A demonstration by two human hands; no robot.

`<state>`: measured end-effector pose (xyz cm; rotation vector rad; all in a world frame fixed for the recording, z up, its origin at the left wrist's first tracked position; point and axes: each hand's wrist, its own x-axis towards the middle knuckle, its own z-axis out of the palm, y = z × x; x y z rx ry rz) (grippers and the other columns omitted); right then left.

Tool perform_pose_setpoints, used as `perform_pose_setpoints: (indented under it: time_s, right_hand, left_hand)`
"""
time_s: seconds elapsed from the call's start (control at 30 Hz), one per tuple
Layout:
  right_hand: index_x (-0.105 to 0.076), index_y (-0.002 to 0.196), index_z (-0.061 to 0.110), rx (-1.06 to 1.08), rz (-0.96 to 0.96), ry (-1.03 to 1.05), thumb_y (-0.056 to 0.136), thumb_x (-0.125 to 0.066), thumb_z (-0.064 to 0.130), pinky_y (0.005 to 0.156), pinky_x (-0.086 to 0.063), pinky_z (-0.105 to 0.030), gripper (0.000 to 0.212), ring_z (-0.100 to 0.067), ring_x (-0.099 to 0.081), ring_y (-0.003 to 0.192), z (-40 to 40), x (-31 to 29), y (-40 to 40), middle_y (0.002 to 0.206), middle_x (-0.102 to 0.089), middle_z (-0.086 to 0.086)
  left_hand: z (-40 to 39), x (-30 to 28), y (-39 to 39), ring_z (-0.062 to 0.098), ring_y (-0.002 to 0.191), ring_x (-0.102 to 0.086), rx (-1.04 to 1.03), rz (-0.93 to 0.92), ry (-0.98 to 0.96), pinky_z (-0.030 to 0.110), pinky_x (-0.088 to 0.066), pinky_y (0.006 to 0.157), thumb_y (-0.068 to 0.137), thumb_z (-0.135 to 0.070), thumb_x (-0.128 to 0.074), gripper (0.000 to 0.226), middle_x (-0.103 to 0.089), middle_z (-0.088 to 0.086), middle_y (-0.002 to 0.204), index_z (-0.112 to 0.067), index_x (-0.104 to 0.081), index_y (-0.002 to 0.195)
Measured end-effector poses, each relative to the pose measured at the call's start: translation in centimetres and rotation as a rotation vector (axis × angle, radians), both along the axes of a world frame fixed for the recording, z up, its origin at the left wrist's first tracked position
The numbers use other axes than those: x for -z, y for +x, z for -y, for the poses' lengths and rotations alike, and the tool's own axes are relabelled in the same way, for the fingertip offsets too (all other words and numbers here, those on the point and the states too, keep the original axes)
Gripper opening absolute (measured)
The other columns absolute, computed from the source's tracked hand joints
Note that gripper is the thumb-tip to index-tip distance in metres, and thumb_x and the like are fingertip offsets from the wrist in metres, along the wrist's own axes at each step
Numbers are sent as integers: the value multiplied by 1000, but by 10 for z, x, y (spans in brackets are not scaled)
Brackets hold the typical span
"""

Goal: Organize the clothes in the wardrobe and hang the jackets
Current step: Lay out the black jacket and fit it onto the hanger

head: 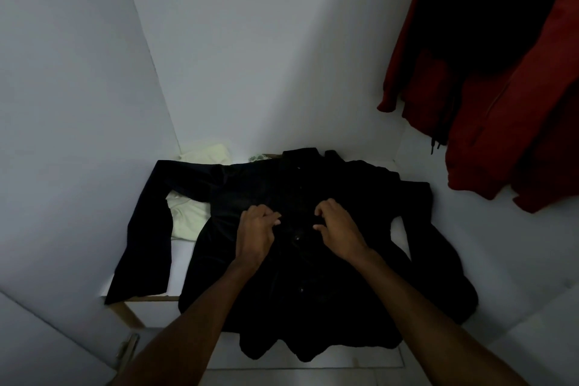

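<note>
A black buttoned jacket (344, 285) lies spread face up on the white wardrobe shelf (181, 260), collar to the back, its hem hanging over the front edge. One sleeve runs out to the left and bends down over the shelf edge. My left hand (255, 233) and my right hand (340, 230) rest on the chest on either side of the button line, fingers curled and pinching the front fabric. A red jacket (488, 122) hangs at the upper right.
Cream clothes (191, 216) lie under and behind the black jacket at the left back of the shelf. White wardrobe walls close in on the left, back and right. A door hinge (128, 351) shows at the lower left.
</note>
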<state>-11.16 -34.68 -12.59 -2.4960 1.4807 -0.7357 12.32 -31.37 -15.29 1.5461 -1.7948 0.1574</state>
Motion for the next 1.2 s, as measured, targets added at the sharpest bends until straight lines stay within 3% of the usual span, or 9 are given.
perform_pose_setpoints:
  time_s: [0.1, 0.2, 0.37, 0.5, 0.57, 0.73, 0.87, 1.03, 1.2]
  right_hand:
    - [-65, 106, 15, -78, -105, 31, 94, -67, 15, 82, -47, -33, 12, -21, -57, 95, 8, 5, -3, 104, -59, -3]
    - [-69, 102, 12, -175, -245, -85, 80, -71, -2, 66, -45, -35, 26, -28, -59, 84, 17, 12, -2, 94, -63, -6]
    - [-68, 92, 13, 58, -105, -170, 70, -73, -10, 62, -48, -36, 32, -26, -56, 78, 17, 21, -5, 86, -60, -5]
    - [-71, 93, 12, -142, -197, -298, 73, -62, 6, 59, -45, -34, 22, -26, -56, 73, 14, 32, 4, 84, -60, -7]
    - [-72, 92, 11, -48, -91, -257, 74, -68, 0, 61, -48, -35, 21, -27, -57, 75, 15, 33, 7, 84, -60, -8]
    - [-73, 93, 10, -102, -56, -307, 77, -69, 1, 61, -47, -34, 19, -25, -56, 77, 18, 39, -1, 86, -60, -6]
    - [-73, 92, 9, -65, 16, -301, 86, -57, 7, 63, -51, -36, 17, -24, -55, 78, 15, 44, -3, 86, -59, -6]
    - [-76, 86, 11, -16, 67, -293, 79, -64, -9, 69, -47, -30, 25, -20, -56, 83, 6, 33, -2, 90, -63, -2]
    - [-70, 82, 19, -209, 61, -87, 96, -62, 20, 75, -51, -40, 16, -17, -58, 83, 10, 5, 0, 86, -62, 4]
  left_hand:
    - [-4, 4, 2, 24, 78, -59, -4, 16, -3, 36, -45, 69, 88, -5, -71, 17, -69, -1, 87, -17, -82, 94]
    - [-10, 6, 0, 20, 81, -60, -34, -12, 7, 36, -48, 72, 95, -19, -60, 22, -70, -6, 92, -21, -81, 96]
    - [-12, -7, -4, 13, 85, -61, 6, -85, 9, 30, -42, 78, 102, -21, -50, 30, -71, -12, 96, -27, -79, 101]
    - [-12, -7, -5, 12, 106, -60, 31, -135, 88, 33, -50, 90, 104, -23, -54, 27, -62, -9, 122, -28, -65, 129]
    - [-9, -2, 0, 17, 113, -53, 0, -27, 84, 37, -46, 92, 99, -27, -63, 33, -59, -5, 128, -27, -64, 132]
    - [1, -2, 7, 19, 98, -62, 25, 129, 93, 37, -46, 82, 91, -29, -71, 14, -68, -9, 99, -30, -80, 103]
    - [8, -4, 8, 16, 99, -62, 82, 96, 254, 36, -53, 82, 97, -27, -67, 18, -64, -5, 107, -25, -79, 110]
    - [14, 6, -2, 23, 84, -64, 2, 42, 203, 39, -55, 70, 85, -5, -78, 15, -65, -3, 92, -19, -81, 90]
    - [14, 0, -3, 21, 79, -61, -96, 51, 122, 35, -52, 65, 81, -4, -80, 19, -65, -3, 90, -20, -82, 91]
